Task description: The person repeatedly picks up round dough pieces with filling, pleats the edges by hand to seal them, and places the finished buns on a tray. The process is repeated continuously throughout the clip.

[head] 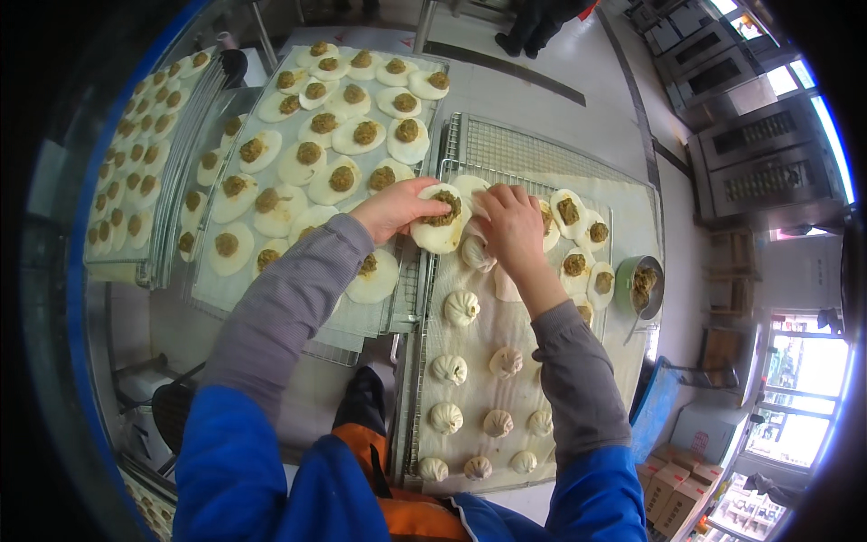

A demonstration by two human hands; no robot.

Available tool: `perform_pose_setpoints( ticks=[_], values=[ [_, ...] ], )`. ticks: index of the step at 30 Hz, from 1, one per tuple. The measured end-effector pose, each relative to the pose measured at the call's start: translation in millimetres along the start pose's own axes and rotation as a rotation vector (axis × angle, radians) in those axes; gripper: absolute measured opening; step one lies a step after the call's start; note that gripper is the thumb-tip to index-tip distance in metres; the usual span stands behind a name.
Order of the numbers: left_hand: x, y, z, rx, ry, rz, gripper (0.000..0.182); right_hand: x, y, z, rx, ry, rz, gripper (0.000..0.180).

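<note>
My left hand [393, 209] holds a flat dough round [435, 234] topped with brown-green filling [443, 209]. Its thumb presses at the filling. Just to the right, my right hand [513, 227] is bent downward with its fingertips at pale dough beside that round; whether they grip it is hidden. Below the hands, a pleated bun [478, 255] sits on the cloth-lined rack [467, 352]. Farther down the cloth stand more closed buns in rows, among them one bun [462, 308] with a small opening on top. Filled open rounds [576, 264] lie to the right of my right hand.
On the left, a lined tray [271, 183] carries many filled dough rounds. Beyond it rises a stack of trays [183, 169]. A green bowl [640, 288] of filling with a spoon stands at the right. Another person's legs [535, 30] show at the top, and cardboard boxes [677, 484] lower right.
</note>
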State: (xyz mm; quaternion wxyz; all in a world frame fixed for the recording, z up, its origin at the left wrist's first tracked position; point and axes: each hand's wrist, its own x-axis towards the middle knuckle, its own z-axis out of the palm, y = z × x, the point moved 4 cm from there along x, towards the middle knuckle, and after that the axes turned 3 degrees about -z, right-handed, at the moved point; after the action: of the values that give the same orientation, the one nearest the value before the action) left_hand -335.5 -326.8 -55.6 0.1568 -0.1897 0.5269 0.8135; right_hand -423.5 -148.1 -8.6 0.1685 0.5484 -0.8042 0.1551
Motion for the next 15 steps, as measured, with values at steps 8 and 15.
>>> perform_pose_setpoints(
  ticks=[8,15],
  values=[
    [-47,22,-48,0.377,0.226,0.087,0.040,2,29,21,0.100,-0.147,0.361,0.020],
    [-119,20,5,0.023,0.042,0.153,0.047,-12,-47,-16,1.215,-0.119,0.537,0.026]
  ],
)
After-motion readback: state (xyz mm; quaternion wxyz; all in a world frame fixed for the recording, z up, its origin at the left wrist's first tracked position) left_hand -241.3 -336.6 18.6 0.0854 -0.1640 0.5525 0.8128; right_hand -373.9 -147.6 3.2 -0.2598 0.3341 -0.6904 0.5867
